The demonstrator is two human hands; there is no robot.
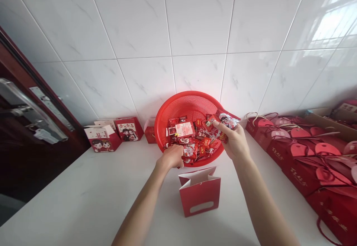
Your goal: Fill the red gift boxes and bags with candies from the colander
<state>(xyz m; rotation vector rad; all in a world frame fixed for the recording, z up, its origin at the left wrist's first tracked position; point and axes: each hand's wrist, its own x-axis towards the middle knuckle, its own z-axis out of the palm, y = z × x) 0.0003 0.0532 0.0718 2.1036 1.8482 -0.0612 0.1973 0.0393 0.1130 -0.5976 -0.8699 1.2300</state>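
Observation:
A red plastic basket (164, 112) holds many wrapped candies (205, 141) and leans toward the tiled wall. My right hand (235, 141) is closed on a few red candy packets (227, 119) above the basket's right rim. At the near left part of the basket, my left hand (171, 156) has its fingers curled down among the candies; whatever they grip is hidden. An open red paper gift box (200, 197) with a white oval cut-out stands upright just in front of the basket, between my forearms, untouched by either hand.
Several red gift boxes with cartoon couples (102, 140) stand at the left by the wall. Rows of red boxes with cord handles (301, 164) line the right side. Behind them sits an open cardboard carton (320, 121). A dark door with a metal handle (22, 101) is at far left.

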